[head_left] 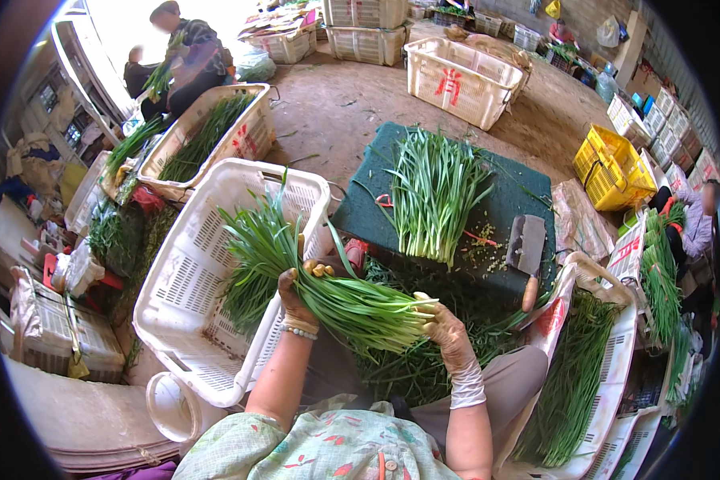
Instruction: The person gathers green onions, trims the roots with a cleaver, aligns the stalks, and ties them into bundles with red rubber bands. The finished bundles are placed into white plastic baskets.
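My left hand, in a soiled glove with a bead bracelet at the wrist, grips the middle of a bunch of garlic chives. Its leafy tips hang over a white plastic crate at my left. At the pale stem ends, the fingers of my right hand close on some stalks; it wears a thin, stained glove. Before me, a low table covered in green cloth bears another pile of chives. A cleaver with a wooden handle lies at its right side, near chopped bits.
Loose leaves cover the area between my knees. A lined crate of chives stands at my right, a white bucket at lower left. Beyond are a chive-filled crate, a white crate, a yellow basket and several people at work.
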Motion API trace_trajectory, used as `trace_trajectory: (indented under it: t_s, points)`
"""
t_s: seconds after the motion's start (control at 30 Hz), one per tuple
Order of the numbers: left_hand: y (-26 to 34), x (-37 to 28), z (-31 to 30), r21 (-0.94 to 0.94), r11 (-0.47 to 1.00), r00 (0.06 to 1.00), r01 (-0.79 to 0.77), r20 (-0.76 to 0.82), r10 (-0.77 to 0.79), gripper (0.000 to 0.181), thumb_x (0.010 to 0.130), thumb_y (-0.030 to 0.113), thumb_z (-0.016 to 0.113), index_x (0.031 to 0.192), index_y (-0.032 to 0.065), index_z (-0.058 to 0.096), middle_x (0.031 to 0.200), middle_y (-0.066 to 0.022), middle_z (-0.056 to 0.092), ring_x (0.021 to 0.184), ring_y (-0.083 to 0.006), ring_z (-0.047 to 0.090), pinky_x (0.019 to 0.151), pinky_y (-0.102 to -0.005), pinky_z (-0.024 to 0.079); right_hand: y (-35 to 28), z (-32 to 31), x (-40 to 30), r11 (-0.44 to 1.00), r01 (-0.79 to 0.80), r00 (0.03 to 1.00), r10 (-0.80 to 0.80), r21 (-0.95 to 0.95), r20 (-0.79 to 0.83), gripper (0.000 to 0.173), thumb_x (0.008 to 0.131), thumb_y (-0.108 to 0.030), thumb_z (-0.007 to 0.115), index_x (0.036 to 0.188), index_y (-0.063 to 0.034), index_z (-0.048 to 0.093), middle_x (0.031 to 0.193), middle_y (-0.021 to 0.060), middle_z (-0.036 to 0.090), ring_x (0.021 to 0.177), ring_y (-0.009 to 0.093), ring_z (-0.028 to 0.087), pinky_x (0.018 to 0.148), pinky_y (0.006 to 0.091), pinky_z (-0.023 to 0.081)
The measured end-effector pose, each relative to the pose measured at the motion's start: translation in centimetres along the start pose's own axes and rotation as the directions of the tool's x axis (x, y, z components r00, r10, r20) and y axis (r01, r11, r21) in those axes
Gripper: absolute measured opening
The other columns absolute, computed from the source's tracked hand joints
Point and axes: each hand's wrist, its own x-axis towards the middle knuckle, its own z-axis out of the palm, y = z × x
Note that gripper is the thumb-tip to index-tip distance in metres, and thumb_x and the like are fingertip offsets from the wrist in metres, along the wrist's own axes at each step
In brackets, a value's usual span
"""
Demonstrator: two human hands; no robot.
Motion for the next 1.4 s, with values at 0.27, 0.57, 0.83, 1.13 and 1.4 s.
trace_trajectory:
  t_s: [0.27,0.57,0.83,1.13,1.4]
  points:
    - [0.8,0.8,-0.8,0.156,0.984,0.987,-0.085,-0.122,0.105,0.037,0.074,0.032,0.065,0.090,-0.0016,0.062,0.084,-0.0136,0.064,0.086,-0.0307,0.058,0.088,-0.0411,0.046,-1.6,-0.1,-0.1,0.961,-0.012,0.979,-0.045,-0.276,-0.200,0.015,0.089,-0.017,0.061,0.084,-0.0035,0.065,0.075,0.0004,0.061,0.057,0.007,0.050,0.053,0.0206,0.042]
    - [3.0,4.8,-2.5,0.199,0.949,0.867,-0.246,-0.393,0.307,0.016,0.074,0.022,0.066,0.081,0.0078,0.063,0.086,-0.0072,0.068,0.078,-0.0248,0.063,0.081,-0.0401,0.051,7.0,-9.0,-3.8,0.377,0.118,0.981,-0.188,-0.919,0.049,0.021,0.090,-0.021,0.058,0.095,-0.0026,0.067,0.090,0.0059,0.067,0.089,0.019,0.064,0.074,0.0309,0.052]
    - [0.6,4.7,-1.9,0.096,0.974,0.863,-0.203,-0.452,0.224,0.015,0.074,0.020,0.063,0.085,0.0089,0.065,0.090,-0.0078,0.068,0.081,-0.0273,0.063,0.083,-0.0434,0.051,5.8,6.9,4.1,0.965,0.245,0.969,-0.247,-0.096,-0.017,0.051,0.089,-0.036,0.061,0.123,0.0014,0.055,0.117,0.0135,0.059,0.108,0.024,0.055,0.097,0.0328,0.041]
    - [3.5,4.2,-3.6,0.163,0.956,0.853,-0.246,-0.433,0.293,0.018,0.074,0.023,0.065,0.083,0.0080,0.064,0.089,-0.0082,0.068,0.080,-0.0268,0.063,0.081,-0.0416,0.051,1.5,-0.3,-5.3,0.941,0.095,0.975,-0.154,0.324,0.163,0.027,0.094,-0.025,0.053,0.094,-0.0006,0.066,0.078,0.0102,0.066,0.077,0.020,0.063,0.088,0.0403,0.049]
    - [0.6,3.7,2.9,0.205,0.975,0.921,0.088,-0.389,-0.001,0.016,0.074,0.018,0.065,0.084,0.0059,0.065,0.081,-0.0088,0.068,0.075,-0.0249,0.065,0.077,-0.0396,0.053,1.9,-10.0,-4.3,0.802,-0.064,0.937,-0.157,-0.594,-0.313,0.090,0.077,-0.048,0.071,0.142,-0.0003,0.032,0.139,0.0243,0.042,0.129,0.033,0.042,0.105,0.0398,0.034]
